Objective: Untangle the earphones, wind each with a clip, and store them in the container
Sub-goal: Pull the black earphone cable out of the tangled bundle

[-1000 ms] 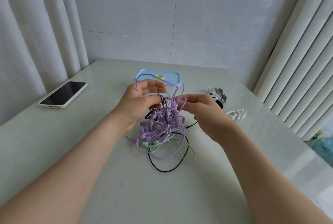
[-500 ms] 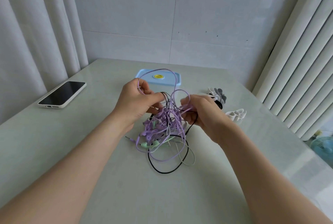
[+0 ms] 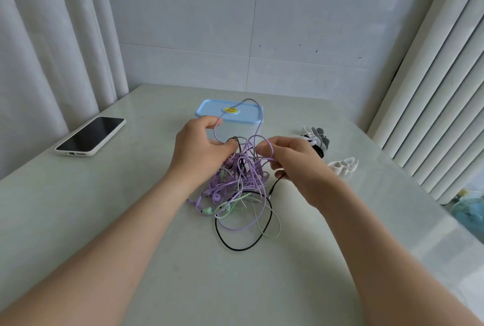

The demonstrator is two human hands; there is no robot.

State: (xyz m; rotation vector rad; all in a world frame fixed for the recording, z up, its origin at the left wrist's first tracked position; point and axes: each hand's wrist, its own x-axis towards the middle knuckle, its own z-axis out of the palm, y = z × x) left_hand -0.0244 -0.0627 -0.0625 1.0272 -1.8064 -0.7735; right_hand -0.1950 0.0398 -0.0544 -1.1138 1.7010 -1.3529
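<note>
since a second ago: left hand [image 3: 199,147] fingers, then spread, now curl closed on a purple cord [image 3: 250,165]; its loop arcs higher, crossing the front of the lid [image 3: 209,110].

item 1, earphones [image 3: 235,184]: one tangle of purple, black and pale green cords, centre of frame, partly lifted between both hands, the rest lying on the table [image 3: 131,220]. a black loop [image 3: 235,245] and green earbuds [image 3: 208,211] lie at its lower edge.

item 2, left hand: pinches the purple loop between thumb and forefinger.

item 3, right hand [image 3: 303,168]: fingers curled, purple strand hooked over the forefinger; a black cord hangs from the lower fingers.

item 4, container [image 3: 235,129]: translucent, blue lid on, just behind the hands.

item 5, clips: a grey and white cluster [image 3: 317,137] right of centre, white ones [image 3: 341,165] just below it.

item 6, phone [image 3: 90,135]: face up, left of frame.
</note>
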